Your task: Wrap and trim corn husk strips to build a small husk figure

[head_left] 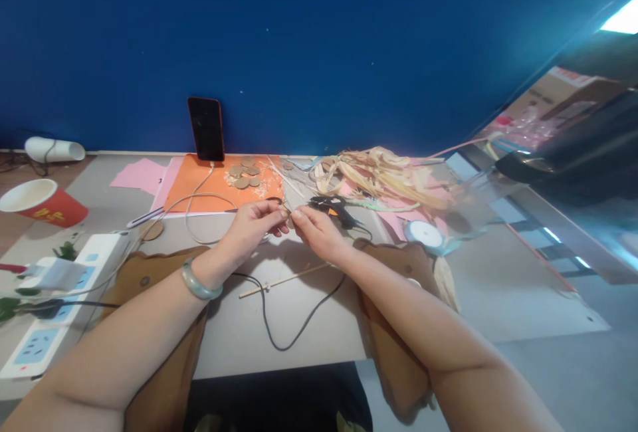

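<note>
My left hand (259, 224) and my right hand (319, 229) meet over the middle of the table. Thumb and fingers are pinched together on both, around something small and brownish that is too hidden to name. A pale green bangle (198, 282) circles my left wrist. Just behind my right hand lies a black glue gun (335, 209), its cord looping below the hands. A thin wooden stick (289, 280) rests on the table under my wrists. Beyond my left hand, several round brown discs (242, 183) sit on an orange sheet (192, 193).
A phone (206, 129) leans against the blue panel (319, 53). Pale dried strips (383, 169) are heaped at the back right, near a white spool (425, 234). At left stand a red paper cup (54, 207) and a power strip (37, 345). Brown pads (154, 286) lie beneath my forearms.
</note>
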Action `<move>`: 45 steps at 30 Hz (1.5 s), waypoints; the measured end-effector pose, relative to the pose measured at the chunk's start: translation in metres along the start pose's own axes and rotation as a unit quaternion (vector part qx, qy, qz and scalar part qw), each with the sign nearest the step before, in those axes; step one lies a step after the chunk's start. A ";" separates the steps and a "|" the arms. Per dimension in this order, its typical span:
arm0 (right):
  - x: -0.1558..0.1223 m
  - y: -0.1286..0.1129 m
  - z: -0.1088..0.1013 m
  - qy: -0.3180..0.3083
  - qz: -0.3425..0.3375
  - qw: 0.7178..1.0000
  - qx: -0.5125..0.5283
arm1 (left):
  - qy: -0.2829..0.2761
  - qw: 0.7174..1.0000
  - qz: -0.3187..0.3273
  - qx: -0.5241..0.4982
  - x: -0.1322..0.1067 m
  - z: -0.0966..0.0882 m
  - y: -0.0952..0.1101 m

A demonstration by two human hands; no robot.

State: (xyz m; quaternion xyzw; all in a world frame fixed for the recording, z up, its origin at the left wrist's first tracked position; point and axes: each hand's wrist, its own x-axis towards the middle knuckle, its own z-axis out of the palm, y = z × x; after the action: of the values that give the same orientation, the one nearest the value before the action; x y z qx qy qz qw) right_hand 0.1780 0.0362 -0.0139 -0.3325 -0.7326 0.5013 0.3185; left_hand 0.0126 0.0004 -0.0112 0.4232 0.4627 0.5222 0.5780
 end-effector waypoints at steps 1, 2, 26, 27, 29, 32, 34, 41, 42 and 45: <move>0.000 0.000 0.000 0.000 0.001 1.000 -0.002 | -0.001 1.000 0.002 0.002 0.000 0.000 0.000; 0.000 -0.001 0.000 0.000 0.002 1.000 -0.005 | -0.002 1.000 0.004 0.005 0.000 0.000 0.000; 0.000 -0.004 -0.003 -0.010 0.008 1.000 -0.006 | -0.008 0.999 0.012 0.033 -0.005 0.001 0.008; 0.000 -0.004 -0.003 -0.011 0.007 1.000 -0.008 | -0.008 0.999 0.013 0.035 -0.005 0.001 0.009; 0.000 -0.004 -0.003 -0.011 0.006 1.000 -0.010 | -0.005 0.999 0.010 0.036 -0.005 0.001 0.009; 0.000 -0.003 -0.003 -0.010 0.008 1.000 -0.005 | -0.006 0.999 0.010 0.035 -0.004 0.001 0.009; 0.000 -0.002 -0.003 -0.006 0.011 1.000 -0.001 | -0.007 0.999 0.009 0.034 -0.004 0.001 0.008; 0.002 0.002 -0.001 0.030 0.045 0.994 0.092 | 0.019 0.997 -0.013 -0.069 -0.002 -0.001 0.006; 0.001 0.002 -0.001 0.027 0.047 0.994 0.095 | 0.019 0.996 -0.019 -0.085 -0.001 -0.001 0.007; 0.001 0.002 -0.001 0.014 0.040 0.996 0.082 | 0.024 0.993 -0.029 -0.116 -0.001 -0.001 0.012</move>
State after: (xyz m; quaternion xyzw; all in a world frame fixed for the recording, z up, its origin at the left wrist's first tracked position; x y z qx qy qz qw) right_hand 0.1783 0.0378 -0.0156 -0.3418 -0.6706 0.5672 0.3344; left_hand 0.0088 0.0003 -0.0001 0.3275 0.4249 0.5654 0.6266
